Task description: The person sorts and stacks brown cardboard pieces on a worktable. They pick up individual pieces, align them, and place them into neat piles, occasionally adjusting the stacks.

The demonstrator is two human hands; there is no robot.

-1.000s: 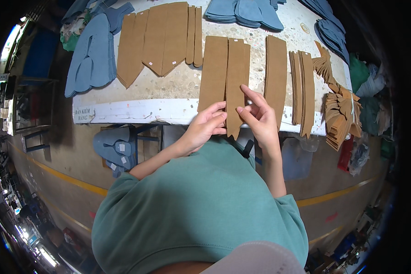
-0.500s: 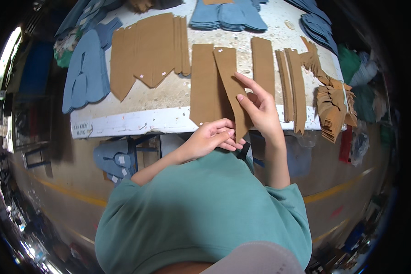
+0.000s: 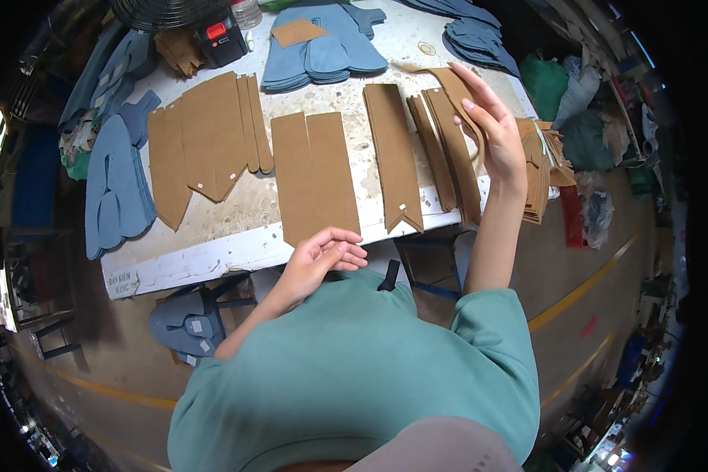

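My right hand (image 3: pixel 495 134) is raised over the right side of the table, with a thin, bent brown cut piece (image 3: pixel 458 88) between thumb and fingers. Beneath and left of it lie narrow brown strips (image 3: pixel 456 149) in stacks. By the table's front edge, my left hand (image 3: pixel 322 258) is loosely open, palm turned inward, with nothing visible in it. Just beyond its fingers are brown panels (image 3: pixel 315 177) lying side by side. A stack of brown pieces with notched ends (image 3: pixel 392 153) sits between these panels and the strips.
Wider brown panels (image 3: pixel 204 141) and blue cut pieces (image 3: pixel 119 189) lie at the left. Stacked blue pieces (image 3: pixel 322 63) and a black-and-red device (image 3: pixel 219 41) are at the back. A brown bundle (image 3: pixel 536 177) sits at the right edge. A stool (image 3: pixel 433 263) stands under the table (image 3: pixel 204 256).
My right hand has moved up and right, away from the left hand, with a brown piece in it. My left hand has come away from the brown piece; the view has shifted.
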